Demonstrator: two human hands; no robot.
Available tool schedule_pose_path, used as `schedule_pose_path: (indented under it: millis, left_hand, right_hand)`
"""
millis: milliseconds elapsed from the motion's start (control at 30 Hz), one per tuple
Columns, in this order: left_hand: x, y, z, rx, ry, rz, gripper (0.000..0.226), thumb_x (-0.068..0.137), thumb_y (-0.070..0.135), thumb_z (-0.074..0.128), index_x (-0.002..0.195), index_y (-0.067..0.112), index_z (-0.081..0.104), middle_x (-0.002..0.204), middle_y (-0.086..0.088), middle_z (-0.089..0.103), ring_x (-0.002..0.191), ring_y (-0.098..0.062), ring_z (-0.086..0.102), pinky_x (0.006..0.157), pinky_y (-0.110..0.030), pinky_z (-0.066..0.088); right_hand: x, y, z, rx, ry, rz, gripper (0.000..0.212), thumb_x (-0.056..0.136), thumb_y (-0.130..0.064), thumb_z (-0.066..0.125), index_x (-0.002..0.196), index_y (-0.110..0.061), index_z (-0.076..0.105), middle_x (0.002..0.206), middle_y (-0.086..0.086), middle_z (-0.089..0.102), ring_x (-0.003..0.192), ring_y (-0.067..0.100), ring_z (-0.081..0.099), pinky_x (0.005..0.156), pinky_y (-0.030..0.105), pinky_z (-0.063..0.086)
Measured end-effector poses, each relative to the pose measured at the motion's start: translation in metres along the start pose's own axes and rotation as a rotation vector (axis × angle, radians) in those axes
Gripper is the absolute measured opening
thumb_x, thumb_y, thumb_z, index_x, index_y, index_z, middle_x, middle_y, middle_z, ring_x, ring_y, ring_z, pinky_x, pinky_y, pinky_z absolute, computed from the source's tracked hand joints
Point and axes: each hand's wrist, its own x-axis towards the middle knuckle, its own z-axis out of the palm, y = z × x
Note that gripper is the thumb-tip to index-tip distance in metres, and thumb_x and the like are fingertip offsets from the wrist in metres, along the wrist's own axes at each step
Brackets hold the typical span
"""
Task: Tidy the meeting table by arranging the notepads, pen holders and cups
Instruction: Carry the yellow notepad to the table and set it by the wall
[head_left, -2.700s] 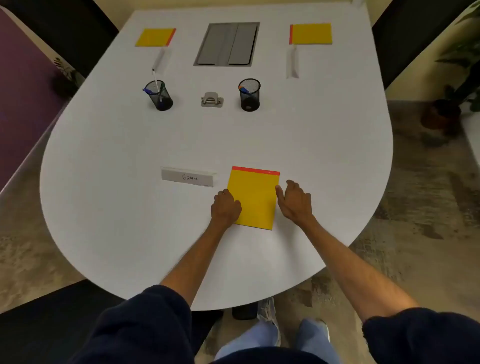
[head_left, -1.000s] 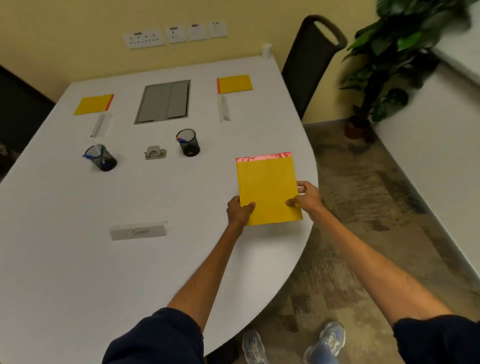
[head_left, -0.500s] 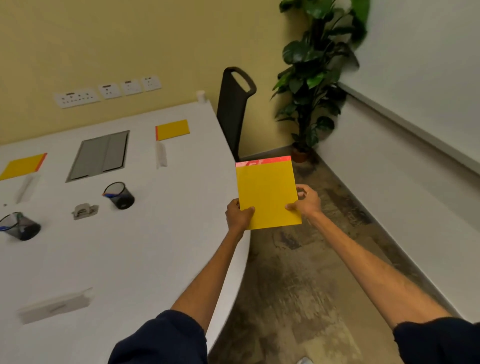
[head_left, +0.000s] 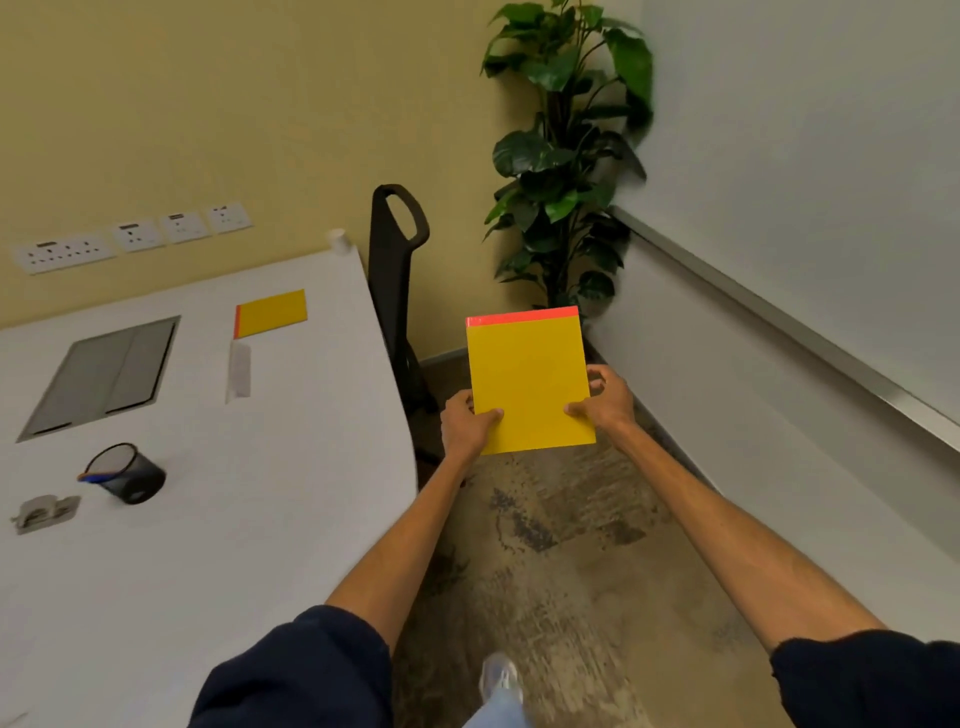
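Observation:
I hold a yellow notepad (head_left: 530, 382) with a red top strip in the air, over the floor to the right of the white table (head_left: 270, 519). My left hand (head_left: 465, 426) grips its lower left edge and my right hand (head_left: 602, 402) its lower right edge. A second yellow notepad (head_left: 272, 313) lies flat at the table's far right, with a white name card (head_left: 239, 371) just in front of it. A black mesh pen holder (head_left: 127, 474) with pens stands at the left, and a small white cup (head_left: 337, 241) sits at the far corner.
A black chair (head_left: 397, 291) stands against the table's right side, a potted plant (head_left: 563, 156) in the corner behind it. A grey cable hatch (head_left: 104, 374) is set into the tabletop, a grey stapler-like object (head_left: 44, 512) lies at the left, and a white wall with a rail (head_left: 779, 322) runs along the right.
I lifted the notepad off the table with both hands and carried it rightward past the table's edge. The view has swung right, and the left notepad and left pen holder are out of view.

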Motion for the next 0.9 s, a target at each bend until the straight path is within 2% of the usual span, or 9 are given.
schedule_pose_path:
  millis: [133,233,333,433,533,633,733,833,900]
  left_hand:
    - [0.053,0.012,0.024,0.019,-0.015,-0.001,0.041,0.084,0.019,0.076,0.121,0.009,0.06,0.116,-0.002,0.065,0.102,-0.014,0.06,0.086,-0.03,0.047]
    - [0.103,0.019,0.041,0.074,-0.004,0.001,0.045,0.083,0.023,0.076,0.122,0.009,0.058,0.12,-0.004,0.065,0.107,-0.018,0.061,0.089,-0.034,0.05]
    - [0.156,0.035,0.055,0.142,0.024,0.014,0.047,0.082,0.026,0.077,0.122,0.011,0.055,0.118,-0.003,0.064,0.107,-0.02,0.061,0.09,-0.038,0.051]
    - [0.209,0.057,0.064,0.235,0.022,0.045,0.042,0.084,0.031,0.074,0.116,0.015,0.05,0.116,-0.004,0.062,0.105,-0.022,0.06,0.087,-0.04,0.051]
    - [0.261,0.084,0.068,0.336,0.017,0.121,0.047,0.087,0.035,0.07,0.122,0.013,0.048,0.121,-0.007,0.06,0.11,-0.025,0.058,0.091,-0.043,0.05]
    - [0.301,0.107,0.066,0.338,0.052,0.134,0.047,0.088,0.033,0.069,0.124,0.011,0.048,0.122,-0.008,0.059,0.112,-0.025,0.057,0.094,-0.043,0.049]
    - [0.338,0.126,0.06,0.352,0.083,0.155,0.047,0.088,0.033,0.07,0.123,0.01,0.048,0.121,-0.008,0.059,0.112,-0.025,0.057,0.093,-0.041,0.049]
    - [0.379,0.136,0.052,0.36,0.125,0.168,0.048,0.088,0.033,0.07,0.123,0.01,0.048,0.12,-0.008,0.059,0.11,-0.025,0.058,0.09,-0.04,0.048]
    - [0.406,0.14,0.046,0.362,0.148,0.167,0.049,0.086,0.034,0.071,0.123,0.011,0.049,0.119,-0.007,0.06,0.109,-0.025,0.058,0.09,-0.042,0.049]
  right_hand:
    - [0.057,-0.004,-0.004,-0.023,-0.022,-0.008,0.066,0.068,-0.003,0.085,0.126,-0.012,0.054,0.112,0.009,0.064,0.096,0.021,0.058,0.079,0.032,0.049]
    - [0.11,-0.011,-0.001,-0.025,-0.02,-0.013,0.064,0.07,-0.003,0.084,0.126,-0.011,0.055,0.111,0.009,0.064,0.095,0.021,0.058,0.081,0.035,0.05]
    - [0.163,-0.024,0.003,-0.03,-0.04,-0.013,0.062,0.071,-0.003,0.083,0.126,-0.01,0.055,0.105,0.006,0.064,0.092,0.02,0.058,0.081,0.037,0.051]
    - [0.218,-0.044,0.004,-0.031,-0.05,-0.006,0.061,0.072,-0.003,0.083,0.125,-0.01,0.054,0.114,0.011,0.066,0.093,0.022,0.059,0.084,0.04,0.053]
    - [0.269,-0.076,0.005,-0.026,-0.045,-0.061,0.062,0.073,-0.003,0.081,0.128,-0.008,0.052,0.111,0.008,0.062,0.094,0.02,0.056,0.082,0.036,0.049]
    - [0.309,-0.104,0.008,-0.019,-0.065,-0.102,0.063,0.075,0.001,0.078,0.132,-0.009,0.055,0.106,0.005,0.063,0.095,0.02,0.059,0.082,0.035,0.05]
    - [0.349,-0.127,0.018,-0.006,-0.096,-0.131,0.067,0.076,0.001,0.078,0.137,-0.015,0.054,0.116,0.005,0.066,0.107,0.025,0.061,0.093,0.041,0.052]
    - [0.383,-0.152,0.031,0.018,-0.113,-0.157,0.065,0.079,0.002,0.075,0.138,-0.012,0.052,0.106,-0.002,0.061,0.1,0.018,0.059,0.09,0.033,0.05]
    - [0.406,-0.166,0.044,0.027,-0.122,-0.165,0.065,0.078,0.002,0.075,0.138,-0.012,0.052,0.106,0.001,0.062,0.102,0.022,0.061,0.093,0.037,0.051]
